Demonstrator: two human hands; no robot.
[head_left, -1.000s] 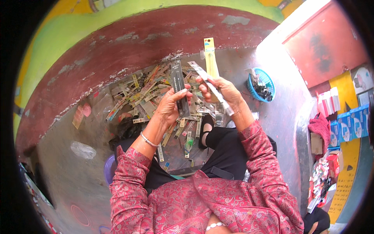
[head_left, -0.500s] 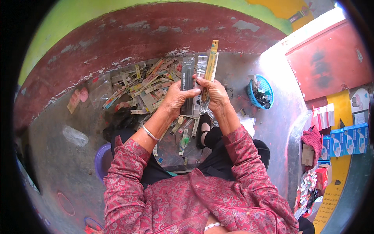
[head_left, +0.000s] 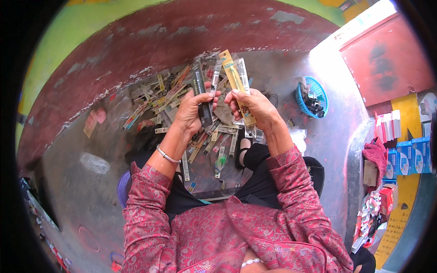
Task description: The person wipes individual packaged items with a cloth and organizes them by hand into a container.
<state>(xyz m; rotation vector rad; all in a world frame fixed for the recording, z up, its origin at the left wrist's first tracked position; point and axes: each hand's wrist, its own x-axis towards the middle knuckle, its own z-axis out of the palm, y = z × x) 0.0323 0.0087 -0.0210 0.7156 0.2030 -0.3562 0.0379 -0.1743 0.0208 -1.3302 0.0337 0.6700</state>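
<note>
My left hand [head_left: 187,113] is closed on a long narrow black packet [head_left: 198,86]. A slim clear-and-white packet [head_left: 216,75] stands up between its thumb and fingers. A hand's width to the right, my right hand [head_left: 261,108] grips a long yellow packet [head_left: 231,74]. Behind that one shows a white-and-dark packet [head_left: 242,73] in clear wrap, held in the same hand. What is inside the packets is too small to make out. Below and beyond both hands, a loose pile of similar narrow packets [head_left: 170,95] covers the floor.
A blue plastic basket [head_left: 324,96] with dark things in it stands at the right. Crumpled clear plastic [head_left: 94,163] lies on the floor at left, near a purple tub [head_left: 123,187]. Blue boxes [head_left: 404,159] and a red cloth [head_left: 374,157] line the right side.
My hands have drawn apart. The slim clear-and-white packet now stands in my left hand beside the black one. The yellow packet has tilted left in my right hand.
</note>
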